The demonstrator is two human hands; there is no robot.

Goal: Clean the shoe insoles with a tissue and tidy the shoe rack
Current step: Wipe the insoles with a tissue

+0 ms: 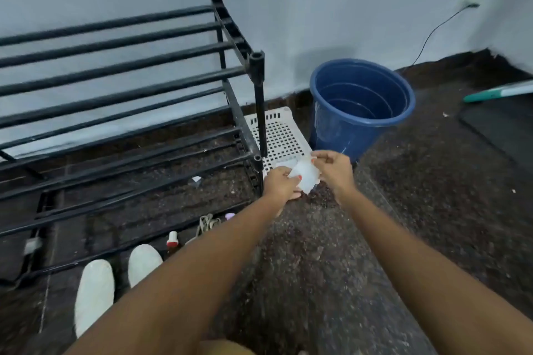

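So the black metal-tube shoe rack (129, 89) sits left by the wall, the white perforated plastic basket (284, 138) on the floor just right of it, and the round blue plastic bucket (360, 112) right of that. Two white flat insoles (93, 294) lie in front of the rack. Left hand (281, 186) and right hand (334, 168) pinch the crumpled white tissue (305, 176) over the basket's near edge.
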